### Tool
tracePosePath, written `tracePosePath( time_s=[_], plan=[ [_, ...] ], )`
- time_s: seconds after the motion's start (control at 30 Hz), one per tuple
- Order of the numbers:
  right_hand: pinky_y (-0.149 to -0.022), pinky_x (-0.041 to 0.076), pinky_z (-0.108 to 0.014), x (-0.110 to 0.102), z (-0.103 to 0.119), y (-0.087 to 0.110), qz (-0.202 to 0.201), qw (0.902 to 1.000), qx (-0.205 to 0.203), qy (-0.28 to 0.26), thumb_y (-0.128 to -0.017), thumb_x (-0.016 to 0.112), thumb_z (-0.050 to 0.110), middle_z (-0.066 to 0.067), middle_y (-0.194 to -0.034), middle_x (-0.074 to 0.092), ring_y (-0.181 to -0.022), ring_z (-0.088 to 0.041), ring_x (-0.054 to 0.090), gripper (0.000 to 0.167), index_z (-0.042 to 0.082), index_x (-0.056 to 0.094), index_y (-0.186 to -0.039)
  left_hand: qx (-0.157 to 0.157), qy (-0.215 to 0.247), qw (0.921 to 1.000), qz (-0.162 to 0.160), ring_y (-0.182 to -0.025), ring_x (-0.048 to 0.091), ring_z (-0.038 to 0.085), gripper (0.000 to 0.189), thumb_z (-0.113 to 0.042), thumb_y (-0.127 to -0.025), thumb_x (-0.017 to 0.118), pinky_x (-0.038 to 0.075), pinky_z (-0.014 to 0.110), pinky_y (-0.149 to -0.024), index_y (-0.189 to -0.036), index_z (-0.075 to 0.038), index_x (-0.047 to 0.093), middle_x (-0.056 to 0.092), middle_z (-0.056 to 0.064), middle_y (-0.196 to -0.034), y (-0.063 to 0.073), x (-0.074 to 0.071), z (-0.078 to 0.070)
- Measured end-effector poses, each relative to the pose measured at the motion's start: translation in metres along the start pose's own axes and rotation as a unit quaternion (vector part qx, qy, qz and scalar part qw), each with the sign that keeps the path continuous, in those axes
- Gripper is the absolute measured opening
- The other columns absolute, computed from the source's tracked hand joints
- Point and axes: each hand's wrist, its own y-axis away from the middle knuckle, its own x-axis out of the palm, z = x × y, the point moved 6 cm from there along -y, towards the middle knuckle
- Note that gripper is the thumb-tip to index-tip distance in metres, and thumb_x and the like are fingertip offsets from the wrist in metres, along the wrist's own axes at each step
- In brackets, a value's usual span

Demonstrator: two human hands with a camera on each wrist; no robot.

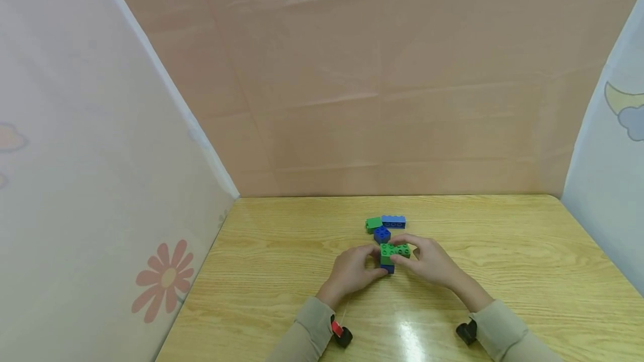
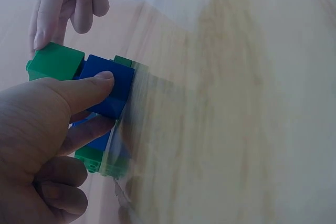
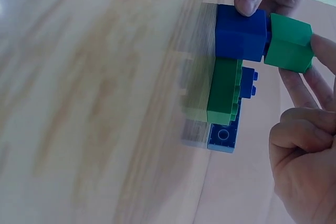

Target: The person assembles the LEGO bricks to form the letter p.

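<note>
My left hand [image 1: 354, 270] pinches a square blue brick [image 2: 108, 85] low at the tabletop, its thumb flat on the near face. On top of that brick sits a green brick [image 3: 289, 43], with a thin gap showing between the two in the right wrist view. My right hand [image 1: 430, 261] holds the green brick between thumb and fingertips. A second green brick [image 3: 224, 90] stands on the table close beside the blue one, its studs facing up.
Just behind the hands are a small blue brick [image 1: 381, 234], another green brick [image 1: 373, 224] and a long lighter blue brick [image 1: 394, 222], grouped closely. A wooden table [image 1: 282, 228] lies beneath, with a tan cloth [image 1: 322, 99] hanging along its back edge.
</note>
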Motion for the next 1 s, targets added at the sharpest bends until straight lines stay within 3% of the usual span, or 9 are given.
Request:
tracePosePath(
  time_s=[0.37,0.53,0.63,0.77,0.83,1.0],
  plan=[
    [-0.041,0.030,-0.023,0.0002,-0.0003,-0.0018,0.022,0.9996,0.012,-0.011,-0.098,0.075,0.036,-0.003,-0.121,0.072,-0.042,0.001,0.024,0.031,0.022,0.072,-0.125,0.000,0.000,1.0000,-0.001,-0.104,0.064,0.000,0.032,-0.044,-0.092,0.080,0.053,0.030,-0.088,-0.119,-0.029,0.073,0.069,-0.022,-0.109,-0.0005,-0.0006,-0.0001],
    [-0.041,0.030,-0.023,0.0014,-0.0018,-0.0019,0.031,0.9993,0.016,-0.012,-0.098,0.074,0.036,-0.002,-0.097,0.075,-0.041,0.001,0.024,0.032,0.021,0.072,-0.125,0.001,-0.001,1.0000,0.001,-0.105,0.064,0.000,0.033,-0.044,-0.092,0.080,0.053,0.029,-0.088,-0.120,-0.029,0.073,0.069,-0.022,-0.111,-0.0009,-0.0006,-0.0007],
    [-0.041,0.030,-0.023,0.0019,-0.0015,-0.0021,0.036,0.9991,0.013,-0.016,-0.098,0.074,0.036,-0.001,-0.093,0.075,-0.041,0.002,0.024,0.033,0.019,0.071,-0.126,0.004,-0.001,1.0000,0.000,-0.105,0.065,0.000,0.033,-0.043,-0.092,0.080,0.053,0.029,-0.087,-0.120,-0.028,0.073,0.070,-0.021,-0.111,-0.0007,-0.0011,-0.0007],
    [-0.041,0.030,-0.023,0.0028,-0.0014,-0.0025,0.040,0.9990,0.012,-0.016,-0.098,0.074,0.036,-0.001,-0.105,0.075,-0.041,0.002,0.025,0.033,0.018,0.071,-0.126,0.007,-0.001,1.0000,-0.002,-0.104,0.065,0.001,0.033,-0.043,-0.092,0.081,0.053,0.029,-0.086,-0.120,-0.027,0.073,0.070,-0.020,-0.110,-0.0005,-0.0012,-0.0004],
    [-0.042,0.030,-0.022,0.0035,-0.0018,-0.0027,0.044,0.9988,0.016,-0.012,-0.098,0.074,0.038,-0.002,-0.094,0.075,-0.041,0.002,0.025,0.034,0.019,0.070,-0.126,0.007,-0.001,1.0000,-0.002,-0.103,0.065,0.001,0.032,-0.042,-0.092,0.081,0.053,0.028,-0.086,-0.119,-0.027,0.073,0.070,-0.020,-0.110,-0.0005,-0.0010,-0.0002],
    [-0.042,0.030,-0.023,0.0034,-0.0027,-0.0029,0.048,0.9986,0.022,-0.008,-0.098,0.073,0.039,-0.001,-0.092,0.074,-0.042,0.001,0.025,0.035,0.018,0.070,-0.126,0.001,0.002,1.0000,0.000,-0.104,0.065,0.000,0.033,-0.043,-0.092,0.080,0.053,0.028,-0.087,-0.120,-0.028,0.073,0.070,-0.021,-0.110,-0.0004,-0.0005,-0.0004]
  ],
)
